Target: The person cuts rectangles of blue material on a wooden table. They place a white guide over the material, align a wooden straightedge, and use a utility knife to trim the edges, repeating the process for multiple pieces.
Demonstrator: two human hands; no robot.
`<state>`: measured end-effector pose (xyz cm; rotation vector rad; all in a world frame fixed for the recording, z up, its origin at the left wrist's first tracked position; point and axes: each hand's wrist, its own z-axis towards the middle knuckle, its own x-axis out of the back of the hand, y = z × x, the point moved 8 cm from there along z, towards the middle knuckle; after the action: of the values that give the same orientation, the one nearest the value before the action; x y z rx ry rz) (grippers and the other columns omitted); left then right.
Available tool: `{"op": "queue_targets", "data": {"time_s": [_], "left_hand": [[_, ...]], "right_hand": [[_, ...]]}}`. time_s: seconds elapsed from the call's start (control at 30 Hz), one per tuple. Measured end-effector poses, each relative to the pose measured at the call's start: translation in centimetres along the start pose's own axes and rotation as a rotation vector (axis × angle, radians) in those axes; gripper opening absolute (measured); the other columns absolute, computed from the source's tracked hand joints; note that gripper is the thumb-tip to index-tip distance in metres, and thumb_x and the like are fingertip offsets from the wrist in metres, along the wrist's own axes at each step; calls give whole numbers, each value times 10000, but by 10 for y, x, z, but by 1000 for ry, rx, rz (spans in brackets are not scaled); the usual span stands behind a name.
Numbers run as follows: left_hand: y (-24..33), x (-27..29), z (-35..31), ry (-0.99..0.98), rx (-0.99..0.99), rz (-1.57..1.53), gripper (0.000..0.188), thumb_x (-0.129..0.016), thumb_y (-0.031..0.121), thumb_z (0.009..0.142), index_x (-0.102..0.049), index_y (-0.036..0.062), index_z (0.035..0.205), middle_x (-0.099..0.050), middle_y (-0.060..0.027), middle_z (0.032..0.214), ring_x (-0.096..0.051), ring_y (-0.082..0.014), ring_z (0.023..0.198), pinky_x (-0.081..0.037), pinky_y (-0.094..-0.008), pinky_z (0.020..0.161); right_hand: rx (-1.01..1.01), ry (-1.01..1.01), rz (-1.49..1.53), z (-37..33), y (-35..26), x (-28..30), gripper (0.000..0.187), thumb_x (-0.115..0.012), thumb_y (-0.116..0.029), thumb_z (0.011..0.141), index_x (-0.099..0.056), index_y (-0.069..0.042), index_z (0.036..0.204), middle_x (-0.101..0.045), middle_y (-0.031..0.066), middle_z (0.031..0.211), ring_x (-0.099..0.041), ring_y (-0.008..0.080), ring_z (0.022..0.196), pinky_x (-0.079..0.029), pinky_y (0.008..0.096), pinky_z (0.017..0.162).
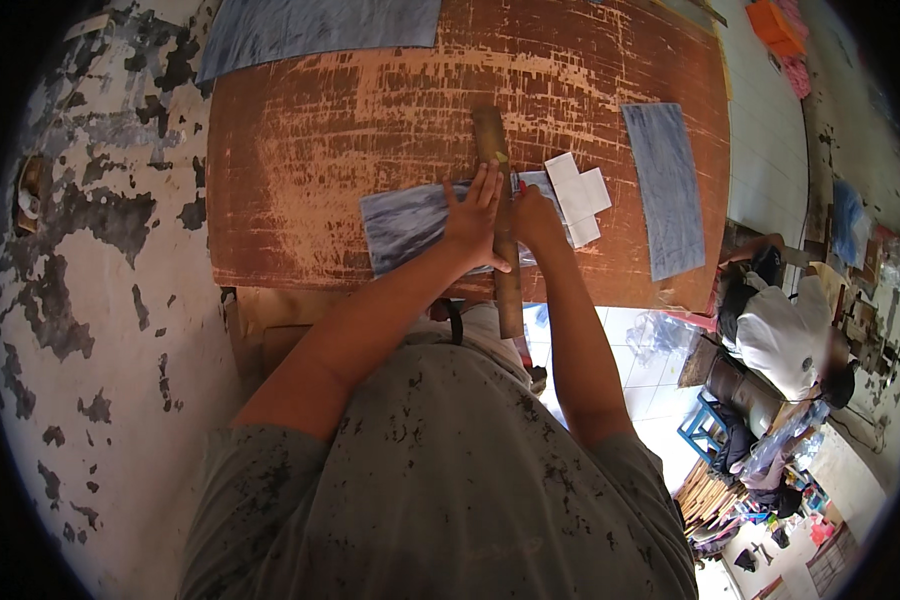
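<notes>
My left hand [473,222] lies flat with fingers spread, pressing on a long brown straightedge [508,300]. The straightedge crosses a streaked grey-blue sheet [402,222], and its near end juts past the table edge toward my body. Close along its right side, my right hand [537,220] is closed around a small red cutter [522,188], whose tip is hard to make out. Just right of that hand lies a white paper piece [577,200] with a stepped outline, partly over the sheet's right end.
The worn brown table [300,170] is scored with many lines. Another grey-blue strip [665,190] lies at its right, and a larger sheet [320,28] at the far left. A peeling wall [120,300] stands left. A person in white [782,330] sits at the right.
</notes>
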<state>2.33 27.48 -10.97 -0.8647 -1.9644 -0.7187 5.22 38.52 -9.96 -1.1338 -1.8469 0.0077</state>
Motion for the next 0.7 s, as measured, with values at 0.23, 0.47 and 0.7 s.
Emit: {"op": "queue_targets", "data": {"time_s": [0.23,0.47,0.7], "left_hand": [[2,-2,2,8,-6,22,1688,-859,865,506,-103,-41,1712,86,-225,1801,18,-351,1681,-177,-846,1177],[1,-1,0,-33,5,38,1709,-848,886,502,-79,-44,1712,98,-224,1800,31,-348,1681,-175,-847,1178],[1,-2,2,-56,14,50,1734,-844,896,504,-20,-33,1715,109,-200,1805,28,-334,1682,-167,-847,1184]], "right_hand": [[33,39,14,1,1,-6,421,-511,-301,1087,-588,93,1215,-715,389,1105,-704,554,1066,-567,605,900],[222,-42,-225,-26,-4,-15,398,-562,-234,1046,-580,109,1250,-721,374,1069,-706,549,1072,-578,598,872],[63,-32,-29,-85,77,-64,363,-499,-218,1065,-597,96,1216,-698,409,1019,-704,563,997,-563,632,825]]}}
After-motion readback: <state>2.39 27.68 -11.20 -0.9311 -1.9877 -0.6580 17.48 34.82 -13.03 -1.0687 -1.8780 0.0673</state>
